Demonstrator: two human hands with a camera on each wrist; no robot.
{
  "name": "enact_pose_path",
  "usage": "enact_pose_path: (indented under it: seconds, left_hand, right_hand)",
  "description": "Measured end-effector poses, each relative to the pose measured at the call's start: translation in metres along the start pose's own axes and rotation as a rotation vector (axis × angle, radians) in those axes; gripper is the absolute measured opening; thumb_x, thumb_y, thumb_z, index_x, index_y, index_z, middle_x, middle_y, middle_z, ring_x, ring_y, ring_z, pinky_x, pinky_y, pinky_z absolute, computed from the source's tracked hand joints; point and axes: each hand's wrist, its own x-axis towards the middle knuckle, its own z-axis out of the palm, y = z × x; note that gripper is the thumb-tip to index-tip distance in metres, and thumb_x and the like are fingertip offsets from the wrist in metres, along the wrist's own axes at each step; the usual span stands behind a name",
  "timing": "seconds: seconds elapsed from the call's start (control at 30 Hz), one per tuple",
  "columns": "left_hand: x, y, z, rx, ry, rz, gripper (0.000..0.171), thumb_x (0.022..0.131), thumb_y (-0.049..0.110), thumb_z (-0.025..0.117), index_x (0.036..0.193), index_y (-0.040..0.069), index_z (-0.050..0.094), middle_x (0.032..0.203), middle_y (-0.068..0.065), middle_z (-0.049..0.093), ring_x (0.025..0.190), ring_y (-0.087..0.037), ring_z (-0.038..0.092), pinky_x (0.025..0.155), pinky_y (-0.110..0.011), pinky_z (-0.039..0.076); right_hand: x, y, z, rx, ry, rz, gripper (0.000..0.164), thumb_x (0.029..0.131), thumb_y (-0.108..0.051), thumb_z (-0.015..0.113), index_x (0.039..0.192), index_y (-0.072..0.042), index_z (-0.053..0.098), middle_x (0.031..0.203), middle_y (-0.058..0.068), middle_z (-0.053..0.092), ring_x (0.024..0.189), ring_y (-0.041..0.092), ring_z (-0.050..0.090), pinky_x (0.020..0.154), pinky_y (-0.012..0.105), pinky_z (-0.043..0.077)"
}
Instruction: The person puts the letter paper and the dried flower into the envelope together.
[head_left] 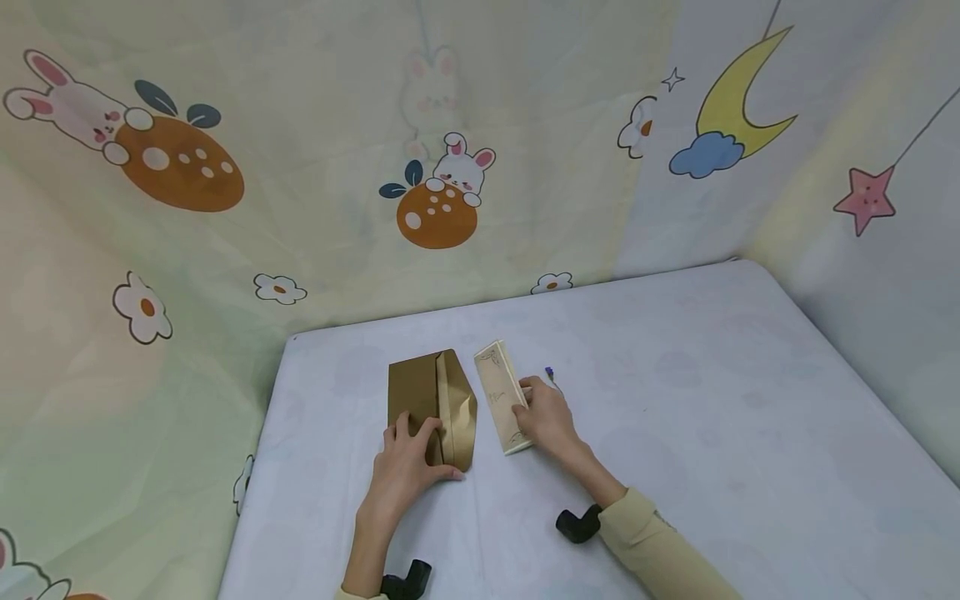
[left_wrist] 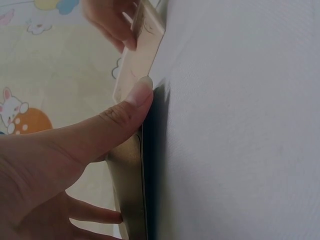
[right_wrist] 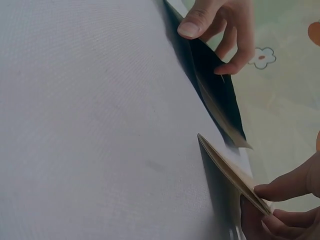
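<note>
A gold envelope (head_left: 412,379) lies on the table with its flap (head_left: 459,408) folded out to the right. My left hand (head_left: 405,462) holds it near its front edge, fingers bent on top and thumb at the front corner. The envelope's mouth (right_wrist: 212,95) gapes a little in the right wrist view. Just right of the envelope, my right hand (head_left: 551,421) pinches a folded cream card (head_left: 495,392) with printed ornament, tilted off the table. A small purple flower (head_left: 550,373) on a thin stem shows just beyond the right hand; its lower end is hidden.
A pale cloth covers the table (head_left: 675,400). Curtains printed with rabbits and flowers (head_left: 280,289) rise behind and at the sides. Black wrist devices (head_left: 579,525) sit at both wrists.
</note>
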Motion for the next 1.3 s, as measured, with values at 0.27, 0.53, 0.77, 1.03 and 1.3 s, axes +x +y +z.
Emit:
enact_pose_path:
  seconds: [0.27,0.53,0.77,1.03,1.3]
  left_hand:
    - [0.000,-0.001,0.001,0.005,-0.001,0.000,0.075,0.066,0.052,0.092,0.127,0.022,0.062,0.149,-0.032,0.040,0.129,-0.056,0.044,0.072,-0.064,0.052]
    - [0.000,-0.003,0.002,0.002,-0.002,0.002,0.074,0.066,0.052,0.092,0.126,0.022,0.062,0.149,-0.032,0.040,0.130,-0.057,0.044,0.072,-0.064,0.052]
    - [-0.001,-0.003,0.002,-0.005,-0.003,-0.008,0.073,0.067,0.053,0.092,0.127,0.023,0.061,0.150,-0.031,0.039,0.131,-0.056,0.043,0.074,-0.065,0.052]
    - [0.000,-0.003,0.002,0.000,0.002,-0.007,0.072,0.067,0.053,0.092,0.127,0.024,0.061,0.150,-0.031,0.039,0.131,-0.056,0.043,0.072,-0.063,0.052]
    - [0.001,-0.003,0.003,-0.005,-0.003,-0.012,0.073,0.066,0.052,0.092,0.127,0.024,0.061,0.151,-0.031,0.039,0.132,-0.056,0.043,0.074,-0.065,0.052]
  right_hand:
    - [0.003,0.003,-0.003,0.073,-0.030,0.038,0.035,0.088,-0.001,0.073,0.122,0.004,0.065,0.094,0.012,0.071,0.079,0.019,0.068,0.068,0.030,0.056]
    - [0.002,0.009,-0.006,0.130,-0.067,0.019,0.030,0.089,-0.002,0.073,0.117,0.002,0.067,0.093,0.011,0.070,0.081,0.019,0.068,0.070,0.030,0.053]
    - [0.001,0.013,-0.009,0.151,-0.094,-0.003,0.026,0.090,-0.005,0.073,0.115,-0.001,0.069,0.090,0.008,0.071,0.079,0.016,0.067,0.069,0.028,0.051]
    - [-0.001,0.012,-0.014,0.189,-0.086,0.006,0.027,0.089,-0.005,0.072,0.115,-0.001,0.069,0.087,0.006,0.072,0.078,0.015,0.065,0.069,0.027,0.050]
    - [0.000,0.007,-0.013,0.299,-0.127,0.078,0.027,0.090,-0.004,0.072,0.116,0.000,0.067,0.090,0.009,0.071,0.074,0.014,0.065,0.062,0.027,0.054]
